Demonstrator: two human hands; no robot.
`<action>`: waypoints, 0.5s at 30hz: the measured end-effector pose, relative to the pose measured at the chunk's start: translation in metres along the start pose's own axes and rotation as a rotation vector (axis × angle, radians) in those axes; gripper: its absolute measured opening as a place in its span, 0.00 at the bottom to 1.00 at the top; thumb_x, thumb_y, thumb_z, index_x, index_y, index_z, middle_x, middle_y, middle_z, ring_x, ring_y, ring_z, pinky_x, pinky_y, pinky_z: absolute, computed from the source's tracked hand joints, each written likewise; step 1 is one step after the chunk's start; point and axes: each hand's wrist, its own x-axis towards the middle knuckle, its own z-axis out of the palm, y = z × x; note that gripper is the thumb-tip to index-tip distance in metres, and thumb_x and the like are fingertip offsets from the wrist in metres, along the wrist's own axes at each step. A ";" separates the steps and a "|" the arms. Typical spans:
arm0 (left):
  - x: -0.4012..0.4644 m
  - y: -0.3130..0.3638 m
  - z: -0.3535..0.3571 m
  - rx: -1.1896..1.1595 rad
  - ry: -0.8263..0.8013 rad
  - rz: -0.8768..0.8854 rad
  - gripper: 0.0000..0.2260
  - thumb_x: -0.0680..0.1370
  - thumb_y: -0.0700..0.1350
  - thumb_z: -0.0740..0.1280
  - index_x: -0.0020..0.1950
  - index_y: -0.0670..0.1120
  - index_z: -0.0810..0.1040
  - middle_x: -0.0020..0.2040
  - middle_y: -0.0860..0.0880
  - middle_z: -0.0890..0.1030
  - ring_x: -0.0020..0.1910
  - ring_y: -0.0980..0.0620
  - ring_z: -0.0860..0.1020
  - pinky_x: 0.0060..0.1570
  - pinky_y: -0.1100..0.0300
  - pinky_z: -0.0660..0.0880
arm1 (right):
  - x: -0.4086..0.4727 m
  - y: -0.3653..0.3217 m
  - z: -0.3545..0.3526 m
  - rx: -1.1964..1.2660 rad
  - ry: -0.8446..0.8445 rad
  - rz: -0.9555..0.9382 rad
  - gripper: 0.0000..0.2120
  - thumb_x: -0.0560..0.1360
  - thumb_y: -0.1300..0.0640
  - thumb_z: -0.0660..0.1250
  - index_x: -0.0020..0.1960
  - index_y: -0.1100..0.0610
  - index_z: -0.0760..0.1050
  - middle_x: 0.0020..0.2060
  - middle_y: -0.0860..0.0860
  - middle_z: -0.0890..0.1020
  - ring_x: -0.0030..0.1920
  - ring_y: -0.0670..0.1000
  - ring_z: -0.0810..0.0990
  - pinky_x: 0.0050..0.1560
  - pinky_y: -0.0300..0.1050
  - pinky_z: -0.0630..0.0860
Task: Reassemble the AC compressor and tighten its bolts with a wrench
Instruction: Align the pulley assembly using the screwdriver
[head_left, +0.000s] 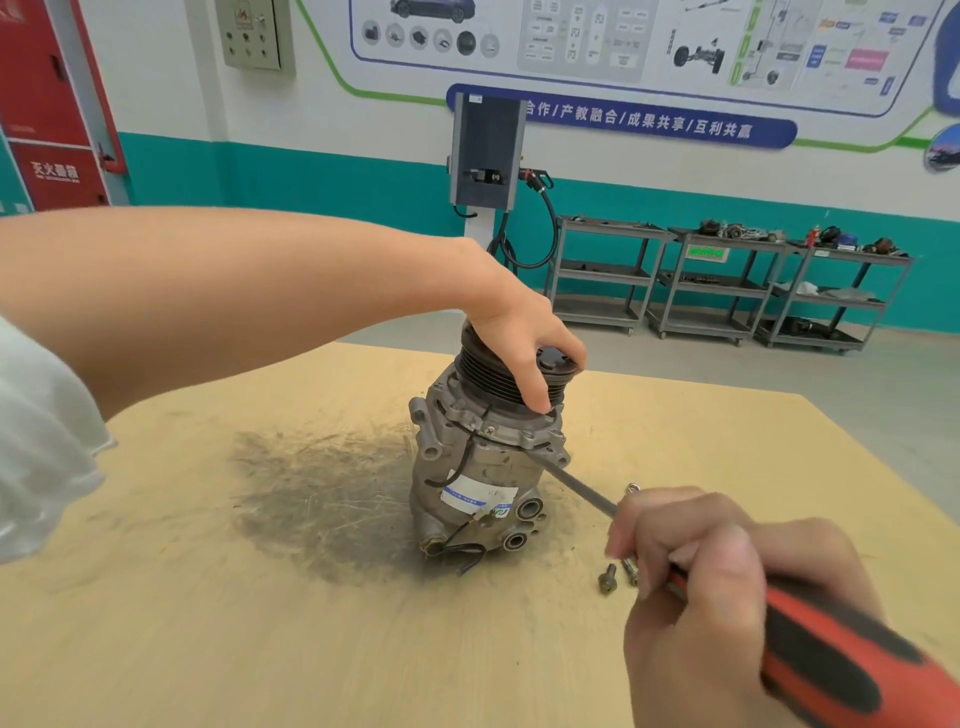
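1. My left hand: reaching in from the left w/ bare forearm, fingers curled down over the black pulley on top of the AC compressor, gripping it and steadying the unit.

2. AC compressor: standing upright on its rear end approx. mid worktop, pulley end up. It's sitting at the right edge of a dark grease smear. Silver housing is carrying a white/blue label; two round ports are facing me low on the right side; thin black wires are trailing off the base.

3. Screwdriver: orange/black handle, steel shaft running up-left, tip meeting the compressor's flange just below the pulley. Exact seat of tip: can't tell.

4. My right hand: lower right, fingers wrapping around the screwdriver handle, holding it angled toward the compressor.

5. Loose bolts: two lying on the worktop just beside my right hand, near the compressor base; another small one is peeking out by my knuckles.

6. Background, right: grey shelf carts standing along a teal/white wall, misc. parts on top.
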 end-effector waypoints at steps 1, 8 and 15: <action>0.001 0.001 0.000 0.006 0.006 -0.004 0.29 0.76 0.66 0.64 0.73 0.58 0.62 0.42 0.57 0.68 0.39 0.55 0.70 0.35 0.59 0.66 | -0.004 0.001 0.003 0.038 0.020 0.028 0.11 0.70 0.54 0.58 0.31 0.55 0.64 0.23 0.40 0.72 0.26 0.53 0.74 0.33 0.47 0.64; -0.001 0.005 0.002 -0.012 0.018 -0.081 0.31 0.75 0.67 0.65 0.75 0.60 0.61 0.44 0.53 0.67 0.48 0.45 0.69 0.44 0.52 0.75 | -0.004 0.010 -0.031 0.131 -0.174 -0.061 0.16 0.72 0.66 0.55 0.28 0.52 0.64 0.27 0.41 0.76 0.27 0.49 0.76 0.32 0.41 0.70; -0.005 0.007 0.004 -0.041 0.042 -0.073 0.31 0.75 0.65 0.66 0.76 0.59 0.62 0.54 0.50 0.68 0.51 0.46 0.69 0.42 0.55 0.71 | 0.005 0.004 0.002 0.393 0.143 0.042 0.19 0.67 0.55 0.58 0.40 0.74 0.64 0.20 0.47 0.69 0.22 0.53 0.69 0.32 0.45 0.65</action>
